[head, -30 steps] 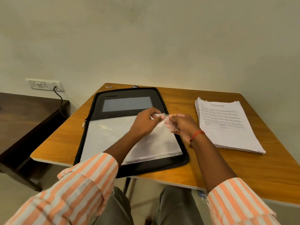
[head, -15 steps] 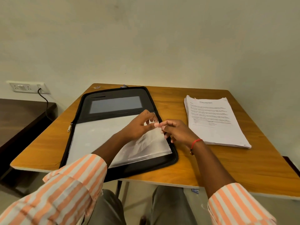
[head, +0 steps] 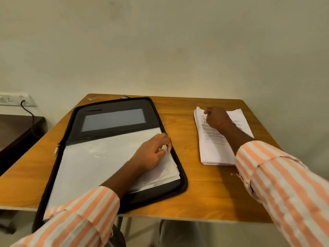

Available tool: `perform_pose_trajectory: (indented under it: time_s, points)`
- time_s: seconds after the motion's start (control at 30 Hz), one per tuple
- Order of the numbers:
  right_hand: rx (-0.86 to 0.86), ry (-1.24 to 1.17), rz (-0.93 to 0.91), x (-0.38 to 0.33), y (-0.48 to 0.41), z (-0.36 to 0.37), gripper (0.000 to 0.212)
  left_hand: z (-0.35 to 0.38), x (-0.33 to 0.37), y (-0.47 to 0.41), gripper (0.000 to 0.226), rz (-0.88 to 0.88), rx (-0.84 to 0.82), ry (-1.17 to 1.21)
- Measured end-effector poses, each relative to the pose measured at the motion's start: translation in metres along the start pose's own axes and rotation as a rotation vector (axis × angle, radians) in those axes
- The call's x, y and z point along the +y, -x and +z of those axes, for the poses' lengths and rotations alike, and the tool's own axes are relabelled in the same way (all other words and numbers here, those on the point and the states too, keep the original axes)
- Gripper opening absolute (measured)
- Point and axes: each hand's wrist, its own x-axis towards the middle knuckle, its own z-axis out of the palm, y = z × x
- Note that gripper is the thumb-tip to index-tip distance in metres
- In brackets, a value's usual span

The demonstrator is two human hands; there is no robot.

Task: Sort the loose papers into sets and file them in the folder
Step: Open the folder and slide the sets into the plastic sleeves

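Bare bench (head: 187,132) lies between the open folder (head: 114,111) at left and the paper stack (head: 211,150) at right.

This looks like a plain office or study room set up for paperwork. A wood-grain table (head: 204,198) with rounded corners stands against a bare cream wall (head: 160,50) that fills twelve o'clock. On it, a black zip folder (head: 124,105) lies open at eleven o'clock and a stack of printed papers (head: 213,152) sits at one o'clock. At nine o'clock a white socket plate (head: 10,100) is fixed low on the wall with a black cable (head: 31,114) plugged in, above a dark wooden desk (head: 16,129).
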Motion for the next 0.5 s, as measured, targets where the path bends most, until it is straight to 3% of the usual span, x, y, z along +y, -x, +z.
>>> perform_pose_trajectory:
  time_s: [0.17,0.5]
  points:
    - [-0.005,0.095,-0.058,0.016,-0.052,0.0,0.022,0.002,-0.003,0.002,0.032,-0.066,-0.024,0.029]
    - [-0.126,0.061,-0.213,0.008,-0.097,0.006,0.027,-0.003,-0.009,-0.002,0.039,-0.065,-0.028,0.124]
